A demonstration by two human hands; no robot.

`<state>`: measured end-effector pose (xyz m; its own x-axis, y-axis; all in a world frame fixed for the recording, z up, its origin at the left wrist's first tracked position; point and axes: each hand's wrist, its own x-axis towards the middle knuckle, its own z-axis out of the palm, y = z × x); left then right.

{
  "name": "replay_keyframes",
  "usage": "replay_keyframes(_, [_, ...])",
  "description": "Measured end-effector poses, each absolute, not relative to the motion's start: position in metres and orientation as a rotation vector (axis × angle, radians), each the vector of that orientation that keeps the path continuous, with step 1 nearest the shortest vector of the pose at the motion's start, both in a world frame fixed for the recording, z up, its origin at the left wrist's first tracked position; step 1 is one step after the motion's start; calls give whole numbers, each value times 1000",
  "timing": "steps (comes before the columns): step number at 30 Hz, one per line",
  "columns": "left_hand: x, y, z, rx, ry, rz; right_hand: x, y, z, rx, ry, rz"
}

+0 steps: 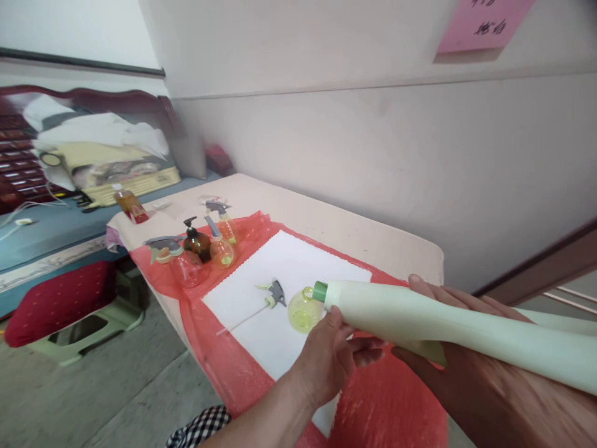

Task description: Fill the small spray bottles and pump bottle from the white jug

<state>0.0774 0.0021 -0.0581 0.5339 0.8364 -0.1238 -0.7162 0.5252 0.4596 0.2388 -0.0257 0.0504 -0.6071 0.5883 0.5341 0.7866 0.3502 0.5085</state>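
My right hand [466, 367] is wrapped round a long pale green bottle [443, 323] held almost level, its green neck [319, 291] pointing left. That neck touches the mouth of a small round yellow-green bottle [304, 310] standing on a white cloth [280, 292]. My left hand [333, 354] steadies the big bottle from below near its neck, thumb on its side, fingers curled. A grey and green spray head with a long dip tube [268, 302] lies on the cloth just left of the small bottle.
A red plastic sheet [387, 410] covers the table under the cloth. At its far left stand several small spray and pump bottles [200, 246] and an amber drink bottle [129, 204]. A wall [373, 137] runs along the table's far side; a red-cushioned stool [60, 305] sits lower left.
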Motion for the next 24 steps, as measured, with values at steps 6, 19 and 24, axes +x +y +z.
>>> replay_keyframes(6, [78, 1, -57, 373, 353, 964, 240, -26, 47, -1216, -2375, -1083])
replay_keyframes(19, [78, 2, -56, 383, 362, 956, 241, -28, 45, -1253, -2364, -1022])
replay_keyframes(24, [78, 2, -59, 381, 360, 944, 242, -28, 42, -1290, -2354, -1004])
